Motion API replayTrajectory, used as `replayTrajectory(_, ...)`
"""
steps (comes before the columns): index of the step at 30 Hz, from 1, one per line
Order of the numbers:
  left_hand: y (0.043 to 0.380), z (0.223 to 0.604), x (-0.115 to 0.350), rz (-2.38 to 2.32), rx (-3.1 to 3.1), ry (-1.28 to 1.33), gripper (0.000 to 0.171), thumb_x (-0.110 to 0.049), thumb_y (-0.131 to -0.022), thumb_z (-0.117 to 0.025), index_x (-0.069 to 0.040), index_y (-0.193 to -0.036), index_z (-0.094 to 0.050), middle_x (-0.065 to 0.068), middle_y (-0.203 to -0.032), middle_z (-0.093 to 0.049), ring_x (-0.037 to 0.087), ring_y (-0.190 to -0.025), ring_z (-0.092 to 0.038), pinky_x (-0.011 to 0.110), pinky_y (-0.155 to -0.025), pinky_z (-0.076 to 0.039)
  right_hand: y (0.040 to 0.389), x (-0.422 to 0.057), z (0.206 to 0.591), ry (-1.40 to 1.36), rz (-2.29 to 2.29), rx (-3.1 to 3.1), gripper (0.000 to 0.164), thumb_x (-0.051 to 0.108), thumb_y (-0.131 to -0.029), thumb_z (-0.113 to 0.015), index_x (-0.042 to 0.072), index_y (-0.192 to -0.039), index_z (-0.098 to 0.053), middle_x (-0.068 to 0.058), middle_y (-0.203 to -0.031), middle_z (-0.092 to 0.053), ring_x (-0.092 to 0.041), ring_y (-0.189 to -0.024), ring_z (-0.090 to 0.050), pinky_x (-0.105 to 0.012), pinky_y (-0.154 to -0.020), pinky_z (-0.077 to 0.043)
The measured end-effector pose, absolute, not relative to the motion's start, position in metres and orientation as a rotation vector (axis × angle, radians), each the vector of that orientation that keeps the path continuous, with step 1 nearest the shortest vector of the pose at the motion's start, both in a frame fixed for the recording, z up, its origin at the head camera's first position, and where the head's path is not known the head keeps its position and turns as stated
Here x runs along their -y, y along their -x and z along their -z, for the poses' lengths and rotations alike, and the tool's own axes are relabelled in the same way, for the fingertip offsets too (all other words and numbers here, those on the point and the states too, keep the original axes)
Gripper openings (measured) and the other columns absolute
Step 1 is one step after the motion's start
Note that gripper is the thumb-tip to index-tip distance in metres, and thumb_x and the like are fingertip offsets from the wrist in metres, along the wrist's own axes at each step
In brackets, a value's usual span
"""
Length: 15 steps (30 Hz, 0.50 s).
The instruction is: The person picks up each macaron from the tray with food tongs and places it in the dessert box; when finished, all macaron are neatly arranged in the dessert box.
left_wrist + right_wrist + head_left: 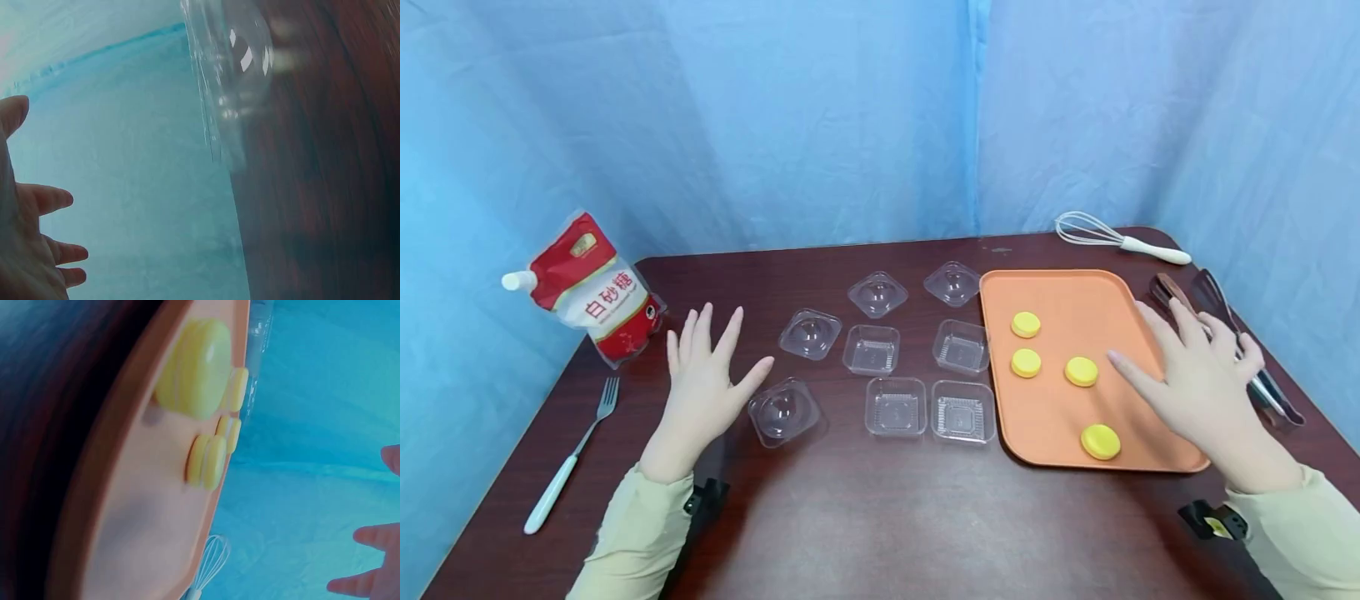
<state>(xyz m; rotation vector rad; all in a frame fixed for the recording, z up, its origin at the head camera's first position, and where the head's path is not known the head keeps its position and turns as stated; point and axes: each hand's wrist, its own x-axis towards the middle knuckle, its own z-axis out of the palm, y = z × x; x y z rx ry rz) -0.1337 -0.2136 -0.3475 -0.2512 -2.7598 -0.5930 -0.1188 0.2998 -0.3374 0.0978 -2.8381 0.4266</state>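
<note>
My left hand [703, 396] hovers with spread fingers over the table, left of the clear plastic lids, and holds nothing. Nearest to it is a domed lid [784, 412], which also shows in the left wrist view as a clear dome [247, 56]. Over the right side of an orange tray [1052, 292] my right hand [1210, 387] is spread, also holding nothing. Several yellow macarons lie on that tray; one macaron [1101, 442] sits near its front edge, another macaron [1081, 372] is nearest the right thumb. In the right wrist view the closest macaron [195, 369] looks large.
Several clear square containers [896, 407] and domed lids [877, 294] stand mid-table. A red-and-white sugar pouch [598, 287] and a fork [572, 458] are at left. A whisk [1120, 238] lies at the back right; dark utensils [1262, 375] lie beyond the right hand.
</note>
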Motion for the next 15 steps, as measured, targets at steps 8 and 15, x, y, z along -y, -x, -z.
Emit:
replayTrajectory(8,0.132,0.347,0.195,0.726,2.673,0.333,0.073,-0.033,-0.081,-0.072,0.0,-0.14,-0.043,0.023,-0.142,-0.04,0.039,-0.133,-0.034,0.055,-0.111,-0.023,0.119,-0.319,0.342,-0.104,-0.587,2.756,0.071,0.041,-0.089,-0.06,0.004,-0.145,-0.034,-0.03,-0.148,-0.026,-0.058,-0.127,-0.021,-0.071,-0.092,-0.008)
replayTrajectory(15,0.131,0.347,0.177,0.784,2.705,0.397,0.076,-0.034,-0.078,-0.076,-0.005,-0.14,-0.044,0.016,-0.141,-0.044,0.033,-0.129,-0.042,0.051,-0.105,-0.036,0.123,-0.337,0.349,0.023,-0.565,2.797,0.076,0.045,-0.089,-0.059,0.002,-0.146,-0.032,-0.032,-0.147,-0.025,-0.056,-0.131,-0.019,-0.073,-0.091,-0.008)
